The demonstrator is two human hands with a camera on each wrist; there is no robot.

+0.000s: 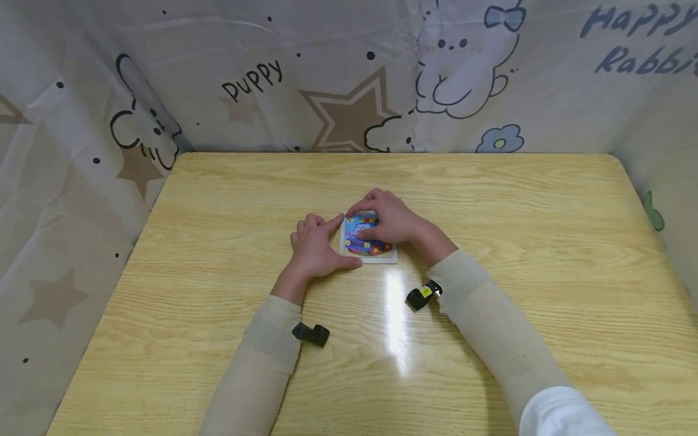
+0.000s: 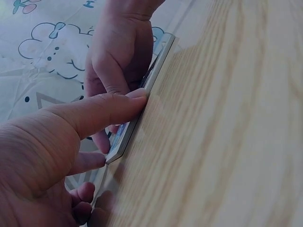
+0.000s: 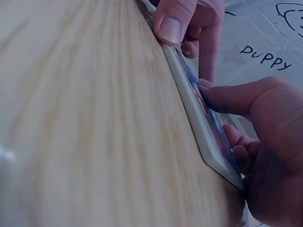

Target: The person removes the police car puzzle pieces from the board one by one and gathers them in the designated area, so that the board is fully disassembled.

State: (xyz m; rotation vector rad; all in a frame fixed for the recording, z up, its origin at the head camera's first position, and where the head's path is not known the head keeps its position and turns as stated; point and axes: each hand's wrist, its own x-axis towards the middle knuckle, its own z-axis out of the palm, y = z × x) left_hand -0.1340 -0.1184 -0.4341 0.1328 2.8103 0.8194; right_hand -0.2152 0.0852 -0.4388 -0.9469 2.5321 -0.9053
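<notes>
A small square picture board (image 1: 386,260) with a white rim and a colourful cartoon vehicle lies flat on the table between both hands. My left hand (image 1: 317,247) frames its left side, the straight thumb at the near edge and the index fingertip by the far left corner. From the right, my right hand (image 1: 394,219) reaches over the board, covering its upper right part. Its thumb touches the picture, and its index finger bends down to the far left corner. I cannot tell whether the right fingers grasp a separate piece. Both wrist views show the board's pale side edge (image 3: 189,111) low on the wood.
The wooden table (image 1: 229,200) stretches away on every side of the hands. Behind it and along both sides hangs a pale curtain (image 1: 196,36) with cartoon prints. Black wrist cameras, one on the left sleeve (image 1: 312,334) and one on the right (image 1: 424,295), jut inward above the table.
</notes>
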